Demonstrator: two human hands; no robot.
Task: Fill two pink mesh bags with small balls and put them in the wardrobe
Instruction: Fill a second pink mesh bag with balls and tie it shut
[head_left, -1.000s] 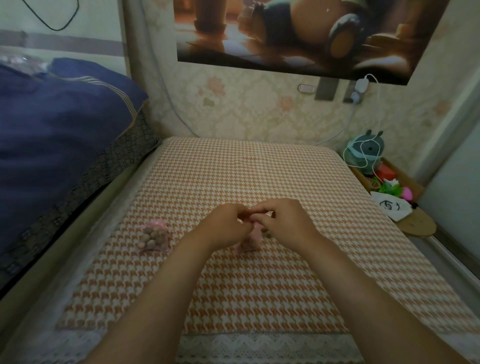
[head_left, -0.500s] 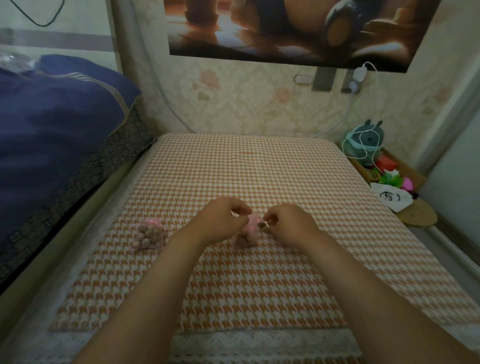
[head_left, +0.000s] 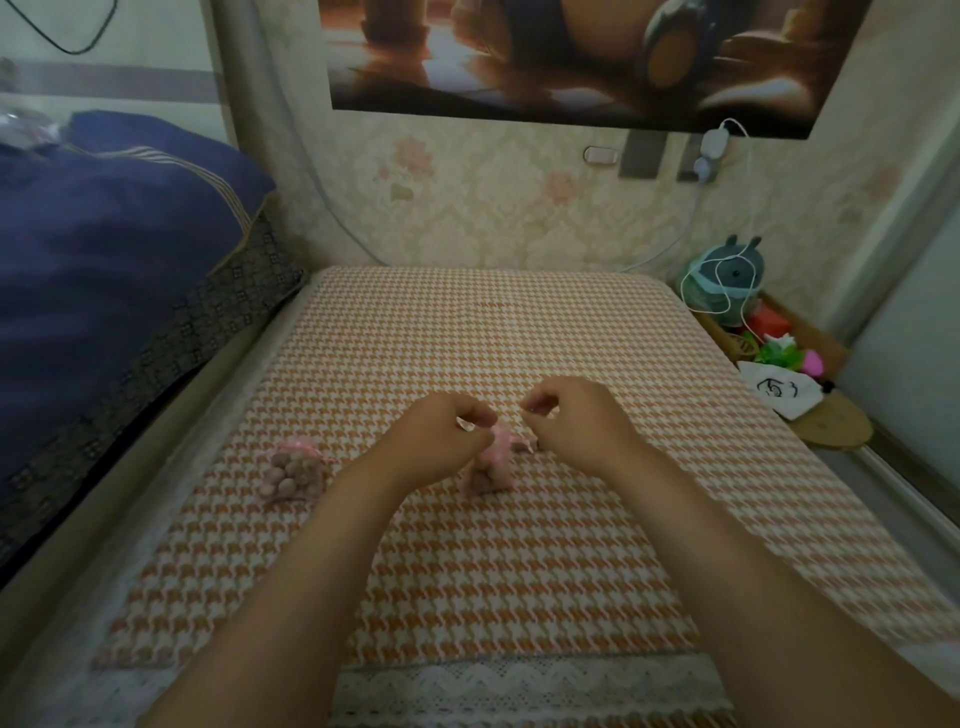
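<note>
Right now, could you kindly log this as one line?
left hand: pinches middle bag | right hand: pinched, hold unclear | middle bag: on mat | left bag: filled, on mat

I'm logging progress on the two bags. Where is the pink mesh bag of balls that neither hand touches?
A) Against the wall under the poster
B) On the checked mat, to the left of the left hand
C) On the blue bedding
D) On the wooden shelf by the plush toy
B: the filled bag lies on the checked mat, left of the left hand and apart from it, while the other bag sits between the left hand and the right hand.
</note>
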